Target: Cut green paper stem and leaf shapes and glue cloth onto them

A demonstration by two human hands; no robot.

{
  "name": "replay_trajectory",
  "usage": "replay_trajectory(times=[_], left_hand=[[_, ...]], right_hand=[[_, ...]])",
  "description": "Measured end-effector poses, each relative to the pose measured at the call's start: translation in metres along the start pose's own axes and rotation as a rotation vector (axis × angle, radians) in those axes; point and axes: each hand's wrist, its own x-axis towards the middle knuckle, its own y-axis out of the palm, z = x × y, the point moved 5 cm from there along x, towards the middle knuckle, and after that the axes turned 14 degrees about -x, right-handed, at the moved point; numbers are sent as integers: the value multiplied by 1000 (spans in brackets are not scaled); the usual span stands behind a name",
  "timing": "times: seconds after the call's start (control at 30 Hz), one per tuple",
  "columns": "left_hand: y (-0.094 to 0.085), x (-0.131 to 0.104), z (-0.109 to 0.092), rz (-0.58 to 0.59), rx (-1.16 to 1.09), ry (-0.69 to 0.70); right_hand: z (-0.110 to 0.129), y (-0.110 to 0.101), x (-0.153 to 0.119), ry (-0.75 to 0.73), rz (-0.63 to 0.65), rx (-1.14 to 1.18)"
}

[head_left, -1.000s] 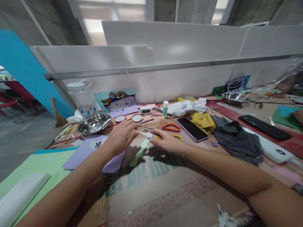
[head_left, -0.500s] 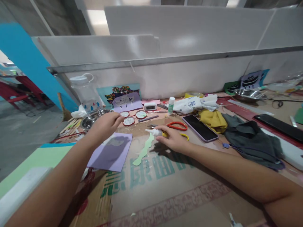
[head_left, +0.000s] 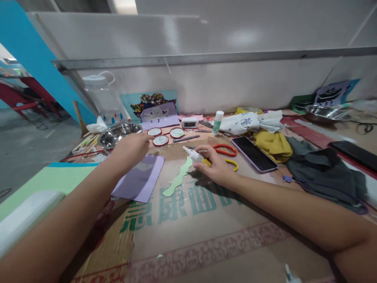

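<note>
My right hand [head_left: 215, 167] is closed around a small white glue bottle [head_left: 196, 156] with a pointed nozzle and a yellow part, its tip pointing left. Just below the bottle, a wavy light-green paper strip [head_left: 178, 181] lies on the cardboard. My left hand [head_left: 132, 148] hovers above a purple paper sheet [head_left: 140, 181], beside a steel bowl [head_left: 110, 135]. Its fingers are drawn together with the tips close to red-rimmed round lids [head_left: 160, 140]; anything between them is hidden. Scissors [head_left: 226, 150] with red and yellow handles lie partly behind my right hand.
A phone [head_left: 255, 154], a yellow cloth [head_left: 273, 146] and a dark grey cloth [head_left: 321, 173] lie to the right. A glue stick [head_left: 217, 123], a small digital display [head_left: 190, 123] and a pen [head_left: 186, 138] are at the back. A clear jug [head_left: 103, 98] stands back left. Green paper [head_left: 67, 177] lies left.
The camera view has tilted downward and shifted slightly. My left hand's fingertips have come nearer the red-rimmed lids. My right hand keeps hold of the glue bottle by the green strip.
</note>
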Motion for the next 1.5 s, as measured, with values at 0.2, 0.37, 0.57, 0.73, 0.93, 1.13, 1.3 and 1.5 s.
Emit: replay_trajectory(times=[0.2, 0.37, 0.57, 0.73, 0.93, 1.13, 1.3, 1.5], left_hand=[[39, -44, -62, 200, -12, 197], [69, -86, -98, 188, -82, 351], [71, -94, -112, 243, -354, 371], [64, -80, -95, 209, -390, 623], [80, -90, -102, 365, -324, 766], [83, -85, -108, 235, -266, 553], [76, -65, -101, 120, -326, 444], [84, -56, -94, 94, -334, 421]], right_hand=[[-6, -5, 4, 82, -67, 40], [-9, -6, 8, 88, -108, 73], [-1, -21, 11, 45, -220, -36], [30, -54, 12, 25, -309, -15], [51, -65, 5, 4, -318, 90], [29, -40, 12, 17, -285, 253], [11, -18, 12, 48, -143, 169], [8, -4, 2, 42, 43, 123]])
